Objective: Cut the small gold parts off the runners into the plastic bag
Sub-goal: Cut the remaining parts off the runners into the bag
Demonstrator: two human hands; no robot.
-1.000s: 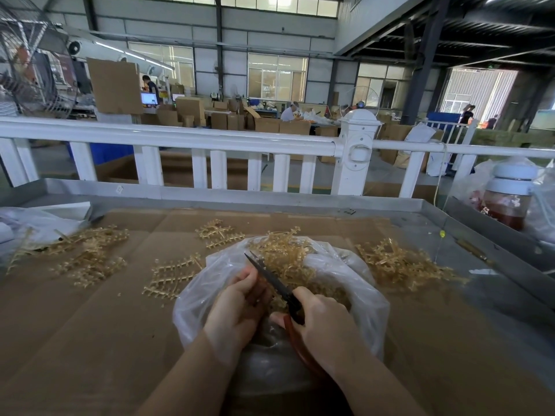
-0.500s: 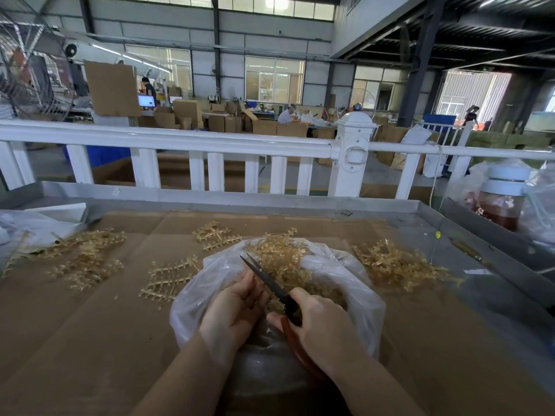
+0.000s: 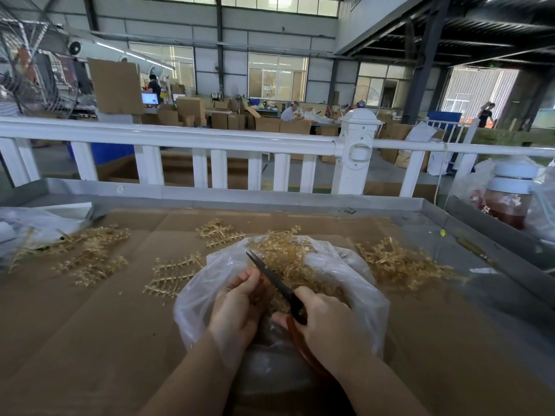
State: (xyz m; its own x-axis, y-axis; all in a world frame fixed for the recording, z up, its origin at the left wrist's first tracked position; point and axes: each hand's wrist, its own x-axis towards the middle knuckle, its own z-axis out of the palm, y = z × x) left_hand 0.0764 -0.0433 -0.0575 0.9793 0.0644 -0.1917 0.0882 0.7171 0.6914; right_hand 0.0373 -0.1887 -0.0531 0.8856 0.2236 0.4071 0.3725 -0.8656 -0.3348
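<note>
Two bare forearms, no sleeves; hands (image 3: 237, 307) ungloved, no rings visible.

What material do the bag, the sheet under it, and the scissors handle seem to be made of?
The bag: thin clear plastic film, glossy, with soft wrinkles and gold parts showing through. The sheet: brown cardboard, matte, with fold creases. The scissors handle: probably smooth reddish-brown plastic or a coating; most of it is hidden by the right hand.
</note>
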